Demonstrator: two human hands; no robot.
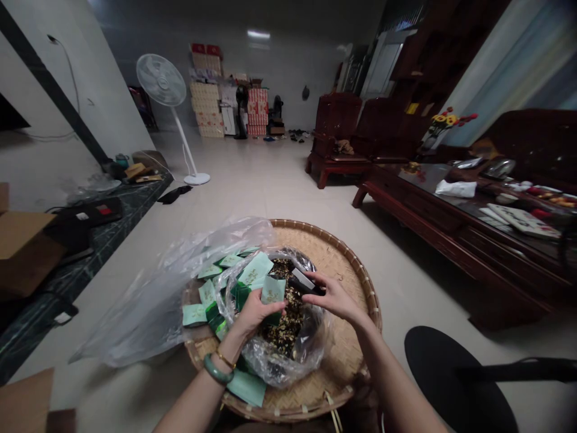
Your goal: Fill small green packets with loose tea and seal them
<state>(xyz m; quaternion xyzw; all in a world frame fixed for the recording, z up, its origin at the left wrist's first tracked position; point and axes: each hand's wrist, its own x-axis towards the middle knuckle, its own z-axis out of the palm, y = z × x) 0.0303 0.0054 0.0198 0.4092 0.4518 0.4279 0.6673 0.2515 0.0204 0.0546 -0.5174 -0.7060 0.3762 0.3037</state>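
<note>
- Markings: the green packet (273, 290) carries gold-toned print, too small to read; the stacked cartons (258, 108) at the far wall bear red patterning, likewise illegible.
- Left hand (255, 310): holds the green packet between thumb and fingers, above the near-left part of the loose dried mix (283, 340).
- Right hand (334, 296): grips a dark object (311, 286) with a pale face between thumb and fingers, right of the green packet; its exact kind cannot be told.
- Dried mix: sits in an open clear plastic bag (288, 368) below both hands.
- Bag: rests on a round woven tray (349, 288).
- Further packets (207, 293): lie left of the bag, overlapping.
</note>
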